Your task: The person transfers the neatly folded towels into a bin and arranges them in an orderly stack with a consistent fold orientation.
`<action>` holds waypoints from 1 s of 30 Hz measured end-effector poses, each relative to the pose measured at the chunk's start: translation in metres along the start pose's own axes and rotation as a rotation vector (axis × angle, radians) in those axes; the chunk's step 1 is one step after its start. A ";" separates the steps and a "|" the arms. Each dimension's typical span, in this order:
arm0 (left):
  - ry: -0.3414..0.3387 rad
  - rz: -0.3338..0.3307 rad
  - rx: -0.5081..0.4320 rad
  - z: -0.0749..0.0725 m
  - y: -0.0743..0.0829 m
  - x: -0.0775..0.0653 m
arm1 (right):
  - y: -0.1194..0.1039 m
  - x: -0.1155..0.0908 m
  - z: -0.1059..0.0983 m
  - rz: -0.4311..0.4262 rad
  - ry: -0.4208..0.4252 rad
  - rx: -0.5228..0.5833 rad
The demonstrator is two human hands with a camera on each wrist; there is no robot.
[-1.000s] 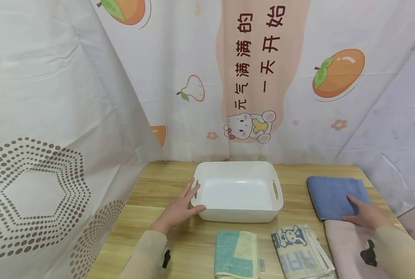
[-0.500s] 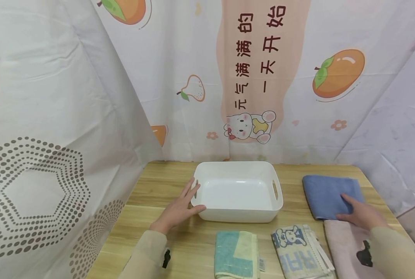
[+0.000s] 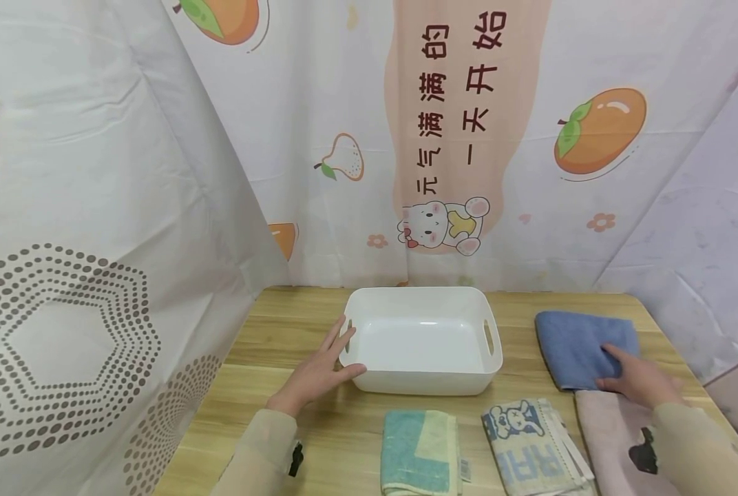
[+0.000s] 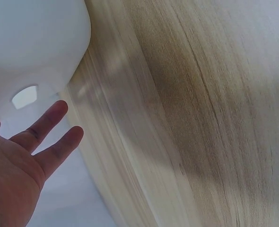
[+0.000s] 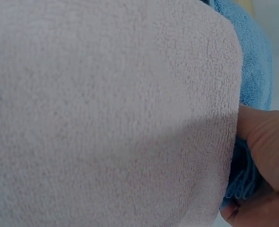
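Observation:
At the left end of the white plastic basket, my left hand rests with its fingers spread against the rim near the handle hole. The left wrist view shows those fingers extended and holding nothing. On the right side of the table lies a folded blue towel. My right hand grips its near right edge, and in the right wrist view the blue towel sits between thumb and fingers. A folded pale pink towel lies just below, partly hidden by the right sleeve.
A folded green and yellow towel lies in front of the basket. Beside it is a folded beige and blue towel with a cartoon rabbit. The wooden table ends against a printed curtain at the back.
My right hand has shifted a little to the left, and the blue towel has slid left along with it. The left hand and the basket stay where they were.

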State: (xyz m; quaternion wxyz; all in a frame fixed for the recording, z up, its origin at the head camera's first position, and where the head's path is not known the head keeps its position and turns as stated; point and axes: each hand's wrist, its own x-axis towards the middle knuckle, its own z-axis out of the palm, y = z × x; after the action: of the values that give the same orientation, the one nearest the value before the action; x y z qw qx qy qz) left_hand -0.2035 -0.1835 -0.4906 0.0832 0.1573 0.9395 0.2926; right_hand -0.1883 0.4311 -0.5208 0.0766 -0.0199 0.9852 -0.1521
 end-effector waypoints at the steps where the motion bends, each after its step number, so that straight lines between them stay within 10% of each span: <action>1: -0.001 0.001 -0.001 0.000 0.000 0.000 | 0.000 0.000 0.000 -0.006 0.006 0.000; 30: 0.006 0.005 0.015 -0.001 -0.001 0.001 | -0.019 -0.006 0.000 0.032 0.175 0.071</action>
State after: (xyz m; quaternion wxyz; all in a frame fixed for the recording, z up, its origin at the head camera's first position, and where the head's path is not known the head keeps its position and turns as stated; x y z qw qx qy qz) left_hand -0.2051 -0.1844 -0.4909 0.0786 0.1595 0.9415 0.2863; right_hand -0.1823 0.4133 -0.5146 -0.0066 0.0117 0.9823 -0.1870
